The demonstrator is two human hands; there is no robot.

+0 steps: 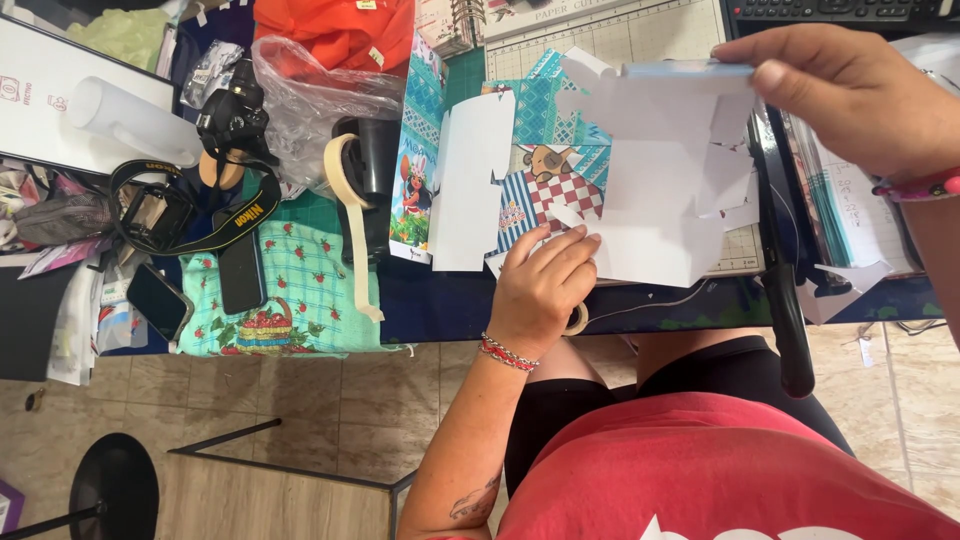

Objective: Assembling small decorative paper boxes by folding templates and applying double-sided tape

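Head view looks down on a crowded desk. At far left a white paper roll (pixel 130 120) lies near a black camera (pixel 232 118) whose strap (pixel 215 225) loops beside two dark phones (pixel 240 272) on a green printed cloth (pixel 290 290). A roll of masking tape (pixel 345 175) trails a loose strip toward the near edge; it could snag or get dragged off if the cardstock is swept that way.

Centre, the left hand (pixel 545 285) rests with fingers curled down, fingertips pressing the near edge of a white die-cut card sheet (pixel 650 190) that lies over the cutting mat (pixel 620 40) and over printed box blanks (pixel 545 180). To the right, the right hand (pixel 860 95) pinches the far edge of the same sheet between thumb and fingers, lifting it. With thin tabs and cut notches, I judge a careless pull could tear or crease a flap, since one hand pins while the other lifts.

What the sheet covers is hidden, the right forearm runs out of frame, and items under the clear plastic bag (pixel 320 100) are hard to make out.
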